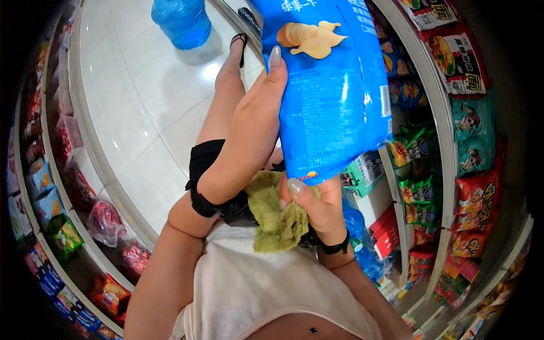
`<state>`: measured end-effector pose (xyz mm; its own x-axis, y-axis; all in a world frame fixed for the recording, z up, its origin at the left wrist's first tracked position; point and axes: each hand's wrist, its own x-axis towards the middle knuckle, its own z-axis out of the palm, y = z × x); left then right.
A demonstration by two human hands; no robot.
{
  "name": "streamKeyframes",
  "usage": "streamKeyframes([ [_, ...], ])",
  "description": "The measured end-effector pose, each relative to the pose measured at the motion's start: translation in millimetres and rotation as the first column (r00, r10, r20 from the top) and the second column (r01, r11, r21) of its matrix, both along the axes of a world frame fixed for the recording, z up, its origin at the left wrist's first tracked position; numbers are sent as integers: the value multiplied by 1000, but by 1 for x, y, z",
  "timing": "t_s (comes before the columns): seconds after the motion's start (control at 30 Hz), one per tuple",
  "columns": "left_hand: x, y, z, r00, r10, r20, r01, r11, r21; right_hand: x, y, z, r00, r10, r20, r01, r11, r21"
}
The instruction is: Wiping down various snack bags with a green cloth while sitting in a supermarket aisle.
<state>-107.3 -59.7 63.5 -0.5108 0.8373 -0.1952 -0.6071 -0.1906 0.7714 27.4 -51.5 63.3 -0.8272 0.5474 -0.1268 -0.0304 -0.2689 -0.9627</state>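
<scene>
A blue bag of potato chips is held up in front of me, its printed back towards the camera. My left hand grips the bag's left side, the thumb lying on its face. Below the bag's bottom edge, my right hand is closed on a crumpled olive-green cloth, which hangs down over my lap. The thumb of this hand is close to the bag's lower left corner; whether it touches the bag is hard to tell.
Shelves of packaged snacks curve along the right and the left. A blue plastic bag stands on the tiled floor ahead. Another blue plastic bag lies low at my right, by a red box.
</scene>
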Motion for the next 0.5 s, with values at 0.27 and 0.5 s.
streamKeyframes([
  [0.27, -20, 10, -14, 801, 273, -532, -300, 953, 36, 9, 33, -26, 881, -462, 103, 267, 665, 698],
  [0.5, 20, 31, -27, -23, -166, -986, -1, 986, -166, 22, 49, -74, 864, -486, 130, 428, 846, 317],
])
